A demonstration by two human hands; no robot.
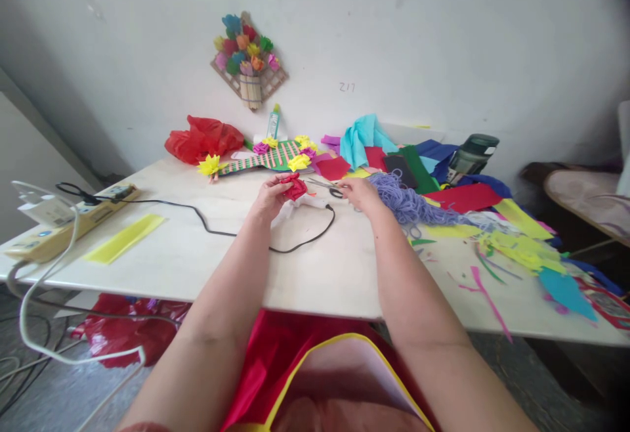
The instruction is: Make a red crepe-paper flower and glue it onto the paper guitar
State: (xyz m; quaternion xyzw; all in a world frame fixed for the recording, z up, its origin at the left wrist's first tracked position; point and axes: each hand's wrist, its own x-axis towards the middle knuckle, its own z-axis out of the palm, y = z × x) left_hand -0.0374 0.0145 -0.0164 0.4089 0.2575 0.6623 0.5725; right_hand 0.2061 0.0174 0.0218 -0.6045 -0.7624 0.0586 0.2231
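Nearest the viewer, two bare forearms stretch forward over a red and yellow garment and onto a pale table. At the far end of the left forearm, the left hand is curled closed around a red paper flower, fingers wrapped under it and thumb on top. Just right of the flower, the right hand lies low on the table with its fingers bent, touching a white glue gun that lies between the two hands; whether it actually grips the gun cannot be told. A black cord runs from the gun, loops below the left hand and trails away to the left to a cream power strip at the table's left edge. A yellow paper strip lies well left of the left hand, nearer the viewer than the cord. Scissors lie just beyond the two hands. To the right of the right hand, touching its wrist side, sits a heap of purple yarn, with scraps of coloured paper spread farther right. Beyond the hands lies a green and pink woven paper piece edged with yellow flowers, a glue bottle behind it and a red plastic bag to its left. On the wall above hangs a paper flower basket.
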